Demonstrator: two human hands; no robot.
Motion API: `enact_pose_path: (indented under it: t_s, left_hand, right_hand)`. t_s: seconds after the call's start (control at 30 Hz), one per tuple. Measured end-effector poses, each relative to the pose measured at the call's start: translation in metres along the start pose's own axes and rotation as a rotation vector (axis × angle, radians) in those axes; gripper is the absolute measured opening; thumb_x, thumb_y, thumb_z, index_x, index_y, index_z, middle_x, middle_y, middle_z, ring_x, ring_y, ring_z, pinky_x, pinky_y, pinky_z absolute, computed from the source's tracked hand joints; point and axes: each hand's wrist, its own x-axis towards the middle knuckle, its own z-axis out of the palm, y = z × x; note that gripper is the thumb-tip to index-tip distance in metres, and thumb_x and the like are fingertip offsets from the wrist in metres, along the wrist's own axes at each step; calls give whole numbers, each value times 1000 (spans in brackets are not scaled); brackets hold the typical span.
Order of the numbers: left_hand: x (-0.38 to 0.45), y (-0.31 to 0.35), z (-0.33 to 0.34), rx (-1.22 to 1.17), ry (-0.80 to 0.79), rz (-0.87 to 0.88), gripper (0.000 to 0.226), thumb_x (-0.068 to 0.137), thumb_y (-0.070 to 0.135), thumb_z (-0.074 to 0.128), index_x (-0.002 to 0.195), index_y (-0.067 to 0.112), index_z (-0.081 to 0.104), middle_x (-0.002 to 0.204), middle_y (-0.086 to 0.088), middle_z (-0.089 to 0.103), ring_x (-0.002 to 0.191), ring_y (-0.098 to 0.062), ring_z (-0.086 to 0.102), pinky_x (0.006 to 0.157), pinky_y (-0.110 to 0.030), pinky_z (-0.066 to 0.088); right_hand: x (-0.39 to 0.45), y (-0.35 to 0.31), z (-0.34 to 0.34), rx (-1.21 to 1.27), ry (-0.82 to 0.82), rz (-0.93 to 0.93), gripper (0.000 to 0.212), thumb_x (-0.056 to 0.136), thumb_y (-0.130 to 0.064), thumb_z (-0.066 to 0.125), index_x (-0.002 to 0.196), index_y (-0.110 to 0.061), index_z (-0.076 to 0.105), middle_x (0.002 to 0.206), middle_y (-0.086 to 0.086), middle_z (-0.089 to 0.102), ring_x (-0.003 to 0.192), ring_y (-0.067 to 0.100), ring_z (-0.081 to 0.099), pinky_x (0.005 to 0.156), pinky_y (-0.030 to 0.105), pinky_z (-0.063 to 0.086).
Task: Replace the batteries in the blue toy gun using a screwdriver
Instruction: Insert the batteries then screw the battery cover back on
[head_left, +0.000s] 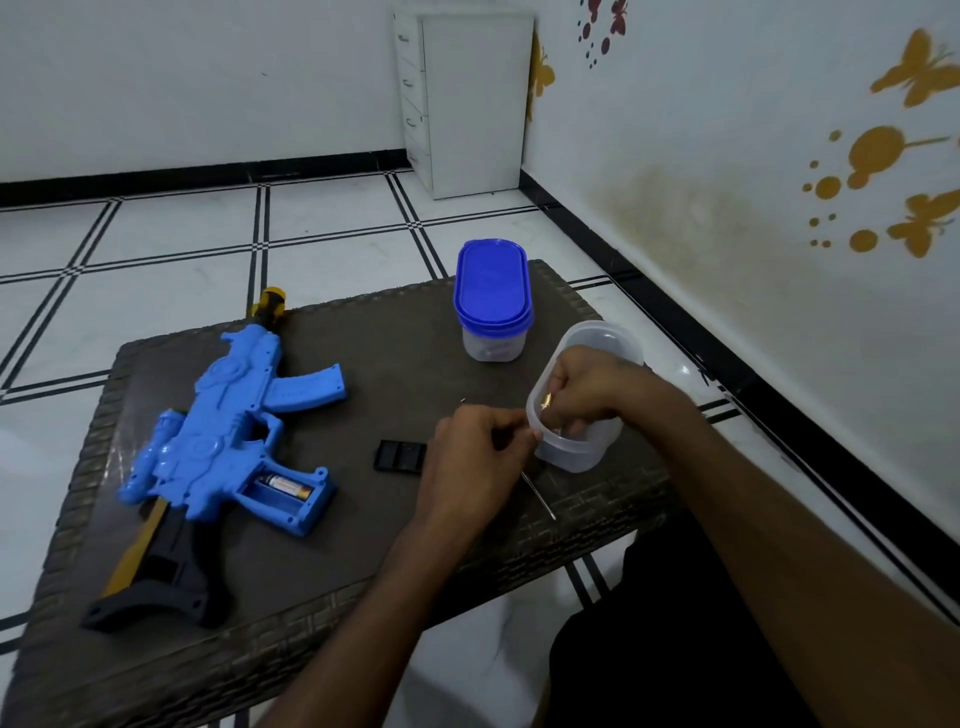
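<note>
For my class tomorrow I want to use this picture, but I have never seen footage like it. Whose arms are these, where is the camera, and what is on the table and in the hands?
There is no machine here. One wide-angle camera sits on a person's head and looks forward and down, so the two arms reaching in from the bottom are the wearer's own.

On the dark woven table lies the blue toy gun on its side. Its battery compartment is open, with a battery showing inside. A small black cover lies beside it. Further back stands a container with a blue lid.

The right hand reaches into an open clear container and pinches something small; I cannot tell what. The left hand grips a thin metal tool, probably the screwdriver, its shaft pointing towards the wearer.
</note>
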Motion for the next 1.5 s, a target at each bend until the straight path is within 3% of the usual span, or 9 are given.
enact_pose_path:
  t_s: [0.2, 0.33, 0.53, 0.63, 0.73, 0.93, 1.13, 1.33, 1.5]
  left_hand:
    - [-6, -1, -9, 86, 22, -13, 16, 90, 30, 64, 102, 28, 75, 94, 14, 74, 85, 5, 66, 81, -31, 56]
    - [-12, -10, -31, 225, 77, -49, 31, 91, 37, 62, 121, 30, 67, 109, 12, 72, 96, -1, 65, 91, -33, 55]
    - [-29, -33, -92, 271, 287, -106, 23, 89, 36, 64, 109, 30, 74, 97, 14, 72, 86, -1, 66, 78, -29, 56]
    - [-45, -57, -127, 273, 397, -151, 18, 89, 27, 64, 104, 27, 75, 103, 10, 73, 90, -8, 66, 83, -30, 51]
    - [-58, -76, -153, 364, 435, -201, 20, 89, 24, 63, 106, 25, 74, 115, 6, 69, 101, -15, 64, 87, -29, 47]
    - [-73, -116, -180, 623, 277, -240, 42, 83, 27, 64, 125, 24, 67, 135, -8, 59, 121, -30, 56, 98, -41, 47]
    - [-79, -128, -180, 607, 231, -262, 51, 88, 36, 64, 137, 40, 52, 151, 5, 42, 119, -23, 57, 97, -36, 45]
    - [-77, -125, -183, 622, 179, -258, 51, 90, 43, 59, 140, 42, 48, 155, 6, 36, 124, -21, 54, 98, -38, 46]
    - [-79, -126, -184, 603, 157, -251, 53, 91, 42, 59, 142, 40, 46, 156, 4, 34, 129, -21, 50, 105, -39, 43]
  right_hand:
    - [-13, 1, -6, 247, 88, -12, 23, 77, 0, 77, 84, -12, 59, 92, 17, 74, 80, 28, 75, 78, 43, 63]
    - [-28, -6, -13, 162, 264, -75, 22, 82, -7, 71, 93, -20, 57, 90, 7, 67, 79, 23, 72, 75, 40, 63]
    - [-51, -46, -18, 137, 422, -358, 19, 86, -12, 64, 103, -21, 59, 75, 0, 61, 77, 24, 68, 74, 41, 60]
    - [-62, -76, 0, 205, 328, -475, 18, 91, -11, 64, 103, -25, 66, 75, 4, 69, 63, 18, 71, 69, 39, 62]
    - [-72, -106, 27, 219, 173, -567, 22, 87, -13, 74, 106, -19, 67, 76, 1, 72, 66, 16, 72, 66, 32, 62]
    - [-70, -153, 86, 109, 99, -654, 14, 76, -15, 83, 78, -15, 69, 71, -3, 70, 61, 5, 64, 61, 21, 51]
    - [-66, -165, 103, -34, -1, -679, 5, 83, -12, 77, 87, -16, 78, 76, -10, 72, 66, -4, 62, 59, 5, 44]
    - [-60, -170, 101, -164, -123, -742, 24, 90, -5, 68, 109, -16, 77, 106, -5, 75, 95, 4, 69, 84, 17, 52]
    - [-49, -168, 112, -70, -120, -727, 32, 85, 11, 60, 105, -10, 73, 92, 2, 74, 77, 8, 72, 80, 25, 59]
